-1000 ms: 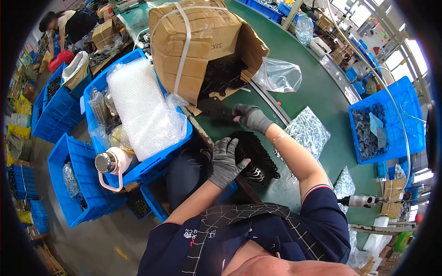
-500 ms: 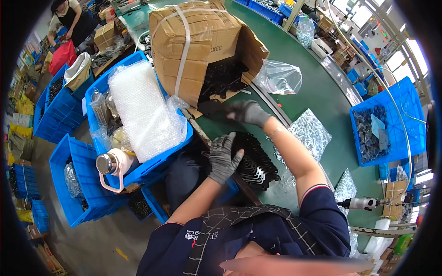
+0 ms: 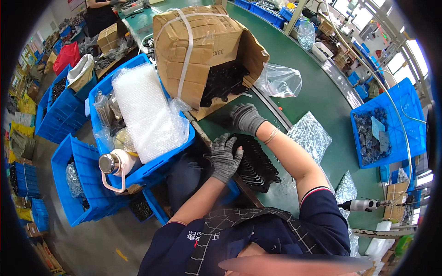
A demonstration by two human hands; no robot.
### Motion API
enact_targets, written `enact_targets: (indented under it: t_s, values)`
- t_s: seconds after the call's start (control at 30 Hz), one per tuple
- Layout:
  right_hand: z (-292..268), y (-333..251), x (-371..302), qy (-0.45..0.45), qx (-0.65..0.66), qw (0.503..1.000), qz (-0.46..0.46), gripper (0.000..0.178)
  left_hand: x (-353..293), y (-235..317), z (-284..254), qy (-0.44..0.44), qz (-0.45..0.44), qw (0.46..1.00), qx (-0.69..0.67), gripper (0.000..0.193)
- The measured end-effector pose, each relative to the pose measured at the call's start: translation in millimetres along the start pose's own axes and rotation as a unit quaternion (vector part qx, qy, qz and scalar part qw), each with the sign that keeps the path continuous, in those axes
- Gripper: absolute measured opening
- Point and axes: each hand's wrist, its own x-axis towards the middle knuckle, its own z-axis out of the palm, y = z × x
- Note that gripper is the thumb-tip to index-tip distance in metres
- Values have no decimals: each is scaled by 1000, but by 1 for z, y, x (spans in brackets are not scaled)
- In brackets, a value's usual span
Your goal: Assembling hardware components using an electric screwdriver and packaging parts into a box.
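A row of black flat metal-looking parts (image 3: 258,166), nested closely side by side, lies on the green table in front of me. My left hand (image 3: 225,158), in a grey glove, rests against the left side of this row, fingers stretched out and thumb apart. Just beyond the row's far end is my right hand (image 3: 247,118), also gloved, its fingers curled downward. What those fingers hold, if anything, is hidden. An open cardboard box (image 3: 177,55) lies on its side beyond my hands, its mouth toward the right, with more black parts (image 3: 225,82) inside.
Left of the table stand blue crates, one with bubble wrap (image 3: 145,110) and a pink-and-white flask (image 3: 119,164). Clear plastic bags (image 3: 280,79), a bag of small shiny pieces (image 3: 309,135) and a metal rail (image 3: 276,110) lie rightward. A blue bin (image 3: 389,122) is farther right.
My right hand, blurred before, has come slightly right and nearer to the row's far end. My left hand stays almost in place. The person at the far left has shifted rightward.
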Motion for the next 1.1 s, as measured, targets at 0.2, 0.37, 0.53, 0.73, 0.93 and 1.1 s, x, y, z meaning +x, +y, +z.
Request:
enact_targets:
  t_s: [0.2,0.37,0.53,0.73,0.93,1.1]
  values:
    - [-2,-12,24,9,-4,1000,10,23,-2,6,-5,-9,-23,1000,6,39]
    - [-20,11,4,-79,121,989,-23,27,6,11,-19,40,30,994,93,41]
    - [-22,30,-18,-101,349,928,-86,29,-1,-2,-9,-2,46,997,59,43]
    - [-8,24,48,273,151,922,228,35,6,-3,-7,-90,-34,995,-38,47]
    - [-11,26,41,208,19,959,191,24,6,2,-10,-37,-32,999,-9,50]
    - [13,36,-23,159,114,971,140,29,12,3,-11,10,14,1000,21,49]
